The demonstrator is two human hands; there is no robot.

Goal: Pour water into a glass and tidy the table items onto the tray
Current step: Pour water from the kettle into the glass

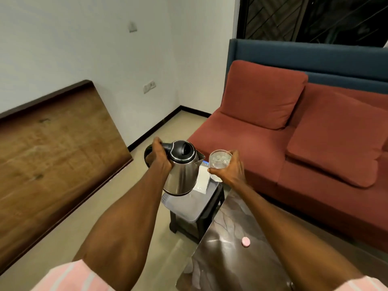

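One kettle, one glass, both lifted above the tray.

The left hand [160, 157] has its fingers wrapped round the black handle of the single steel kettle [182, 168], whose spout points toward the one clear glass [219, 162] just beside it. The right hand [232, 169] curls round that glass, thumb on the near side, fingers on the far side. Below the fingers lies one metal tray [189, 208] carrying one white packet [202, 181]; one pink disc [245, 241] sits on the table [231, 255], nearer the wearer.

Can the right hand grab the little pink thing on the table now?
Probably not yet: the right hand is holding the glass, so it isn't free, though nothing covers the pink thing.
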